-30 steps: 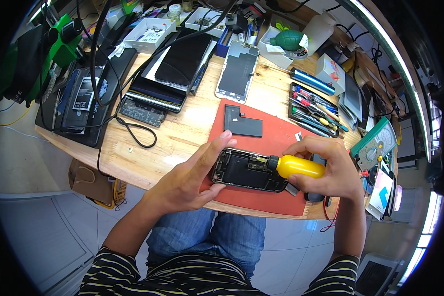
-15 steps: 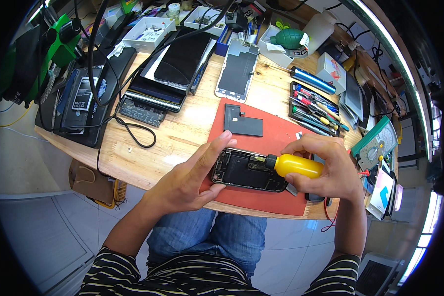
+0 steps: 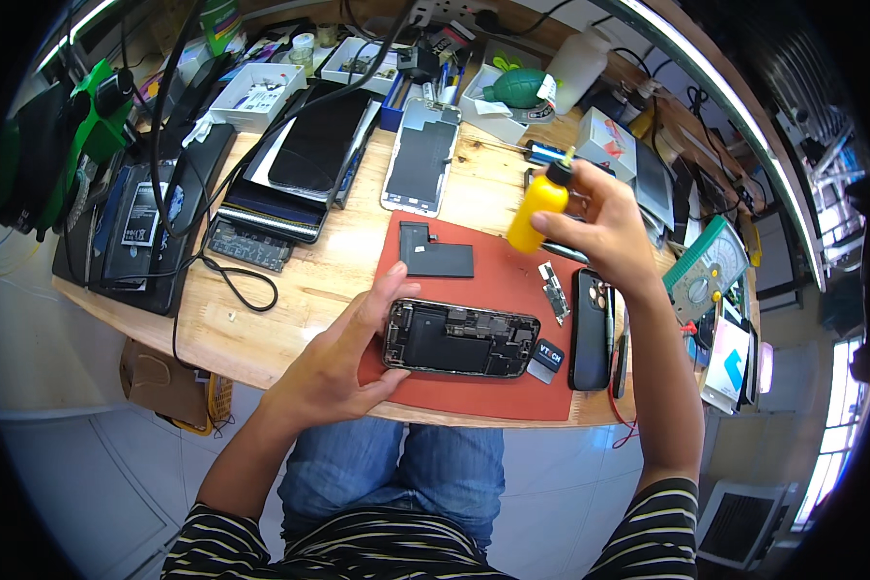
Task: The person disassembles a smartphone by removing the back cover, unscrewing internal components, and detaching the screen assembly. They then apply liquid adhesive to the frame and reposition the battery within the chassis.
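An opened phone housing point(image 3: 459, 338), dark inside with small parts exposed, lies on a red mat point(image 3: 474, 396). My left hand point(image 3: 333, 372) grips its left end between thumb and fingers. In my right hand point(image 3: 604, 217) is a small yellow squeeze bottle point(image 3: 536, 213) with a black cap, held above the mat's far right with its thin nozzle pointing up. An L-shaped black battery point(image 3: 440, 260) lies on the mat beyond the housing. Small metal phone parts point(image 3: 555, 293) and a small dark and grey card point(image 3: 546, 361) sit to the housing's right.
Right of the mat lie a black phone case point(image 3: 589, 333) and slim tools point(image 3: 621, 356). A detached phone screen point(image 3: 421, 155) is beyond the battery. Stacked devices point(image 3: 324, 140) and a looped black cable point(image 3: 251, 290) occupy the left; a green multimeter point(image 3: 706, 266) stands far right.
My right hand has lifted the yellow bottle away from the housing, up and to the far side, and turned its nozzle upward. My left hand stays on the housing.
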`<state>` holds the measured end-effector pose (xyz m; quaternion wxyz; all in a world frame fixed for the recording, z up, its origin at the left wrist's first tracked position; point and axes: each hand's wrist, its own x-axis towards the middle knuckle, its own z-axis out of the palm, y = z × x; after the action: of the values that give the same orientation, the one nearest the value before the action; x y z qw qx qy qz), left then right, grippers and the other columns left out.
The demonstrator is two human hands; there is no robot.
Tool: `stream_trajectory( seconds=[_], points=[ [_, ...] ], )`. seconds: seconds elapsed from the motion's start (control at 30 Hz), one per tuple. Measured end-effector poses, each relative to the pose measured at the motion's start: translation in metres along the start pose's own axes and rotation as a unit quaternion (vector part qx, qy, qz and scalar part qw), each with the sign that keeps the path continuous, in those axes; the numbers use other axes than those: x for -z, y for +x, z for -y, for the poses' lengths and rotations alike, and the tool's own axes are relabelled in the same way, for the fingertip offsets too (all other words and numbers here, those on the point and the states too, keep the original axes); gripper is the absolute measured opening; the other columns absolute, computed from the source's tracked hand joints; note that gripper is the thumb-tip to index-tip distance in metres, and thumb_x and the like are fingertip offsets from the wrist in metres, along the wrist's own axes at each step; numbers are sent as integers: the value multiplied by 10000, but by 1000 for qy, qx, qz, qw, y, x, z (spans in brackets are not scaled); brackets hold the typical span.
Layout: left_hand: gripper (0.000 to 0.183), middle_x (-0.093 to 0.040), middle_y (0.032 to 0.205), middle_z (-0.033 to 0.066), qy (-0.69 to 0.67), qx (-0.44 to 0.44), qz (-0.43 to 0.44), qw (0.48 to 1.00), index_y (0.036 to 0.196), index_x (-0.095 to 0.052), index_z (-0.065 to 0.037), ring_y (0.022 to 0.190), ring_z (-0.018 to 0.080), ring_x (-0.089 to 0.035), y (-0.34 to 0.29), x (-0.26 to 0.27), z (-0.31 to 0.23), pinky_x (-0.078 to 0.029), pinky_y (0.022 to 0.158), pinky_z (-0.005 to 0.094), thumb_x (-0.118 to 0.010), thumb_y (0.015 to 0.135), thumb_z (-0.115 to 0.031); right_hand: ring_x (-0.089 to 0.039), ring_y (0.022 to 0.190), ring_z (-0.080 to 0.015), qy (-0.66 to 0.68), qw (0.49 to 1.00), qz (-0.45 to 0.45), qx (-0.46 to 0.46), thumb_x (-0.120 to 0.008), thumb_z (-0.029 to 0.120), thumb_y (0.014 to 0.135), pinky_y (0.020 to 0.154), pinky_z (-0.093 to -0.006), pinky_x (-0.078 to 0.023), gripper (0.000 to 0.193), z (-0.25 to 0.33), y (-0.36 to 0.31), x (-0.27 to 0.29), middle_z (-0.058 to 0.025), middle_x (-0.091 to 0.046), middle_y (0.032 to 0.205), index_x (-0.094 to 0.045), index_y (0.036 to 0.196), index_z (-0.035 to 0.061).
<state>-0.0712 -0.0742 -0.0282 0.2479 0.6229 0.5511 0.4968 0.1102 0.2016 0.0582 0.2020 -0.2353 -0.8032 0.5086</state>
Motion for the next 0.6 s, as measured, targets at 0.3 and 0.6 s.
stream_trajectory(
  seconds=[0.3, 0.6],
  points=[
    [1160, -552, 1495, 216, 29, -8, -7, 1000, 1660, -122, 5, 1046, 231, -712, 3, 0, -2, -547, 952, 338, -822, 739, 94, -733, 1082, -367, -270, 956, -114, -6, -856, 290, 804, 952, -421, -557, 557, -29, 61, -18, -255, -753, 1126, -687, 1187, -78],
    [1118, -505, 1532, 252, 28, -5, 9, 1000, 1657, -116, -23, 1194, 306, -697, 1, 1, -1, -553, 1015, 387, -817, 790, 68, -658, 797, -210, -322, 940, -111, -19, -839, 167, 822, 762, -352, -508, 233, 23, -89, 0, -97, -711, 831, -768, 979, 11]
  ],
)
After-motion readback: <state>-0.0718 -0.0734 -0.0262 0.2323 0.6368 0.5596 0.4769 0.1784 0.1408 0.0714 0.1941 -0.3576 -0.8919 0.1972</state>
